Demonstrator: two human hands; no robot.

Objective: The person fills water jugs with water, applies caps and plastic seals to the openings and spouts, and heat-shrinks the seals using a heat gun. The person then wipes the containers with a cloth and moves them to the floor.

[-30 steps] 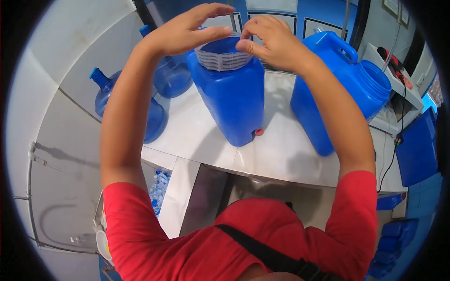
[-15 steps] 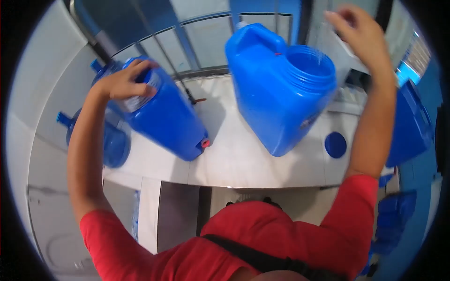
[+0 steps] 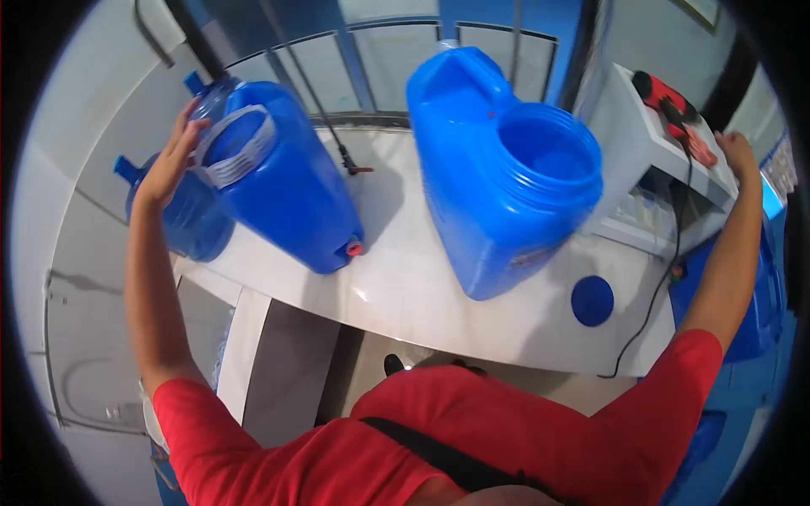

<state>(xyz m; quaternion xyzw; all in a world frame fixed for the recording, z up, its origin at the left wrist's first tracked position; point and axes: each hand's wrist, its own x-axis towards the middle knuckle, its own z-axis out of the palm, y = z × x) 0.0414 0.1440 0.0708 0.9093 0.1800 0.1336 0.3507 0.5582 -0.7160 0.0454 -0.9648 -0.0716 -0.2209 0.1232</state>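
Observation:
My left hand [image 3: 175, 160] is open, fingers stretched, at the left side of a tilted-looking blue water container [image 3: 291, 194]. A clear, wrinkled plastic band [image 3: 240, 145] sits round that container's top, and a red spigot [image 3: 354, 247] shows low on it. My right hand [image 3: 737, 154] is at the right end of a white shelf unit, fingers curled; anything inside them is hidden. Near it on the shelf lie a red and black heat gun [image 3: 666, 97] and some pinkish-red pieces [image 3: 700, 145]. A second blue container [image 3: 481, 185] stands mid-counter with its wide mouth uncovered.
A blue round lid [image 3: 592, 301] lies on the white counter [image 3: 405, 312]. A black cord [image 3: 656, 299] runs down from the shelf unit [image 3: 620, 202]. Clear blue bottles [image 3: 198, 219] stand at the left. A thin pipe with an orange-handled valve [image 3: 359, 169] hangs behind.
My right hand has moved right, from above the uncovered container to the shelf. My left hand has shifted from the left container's top to its side. The view has turned right.

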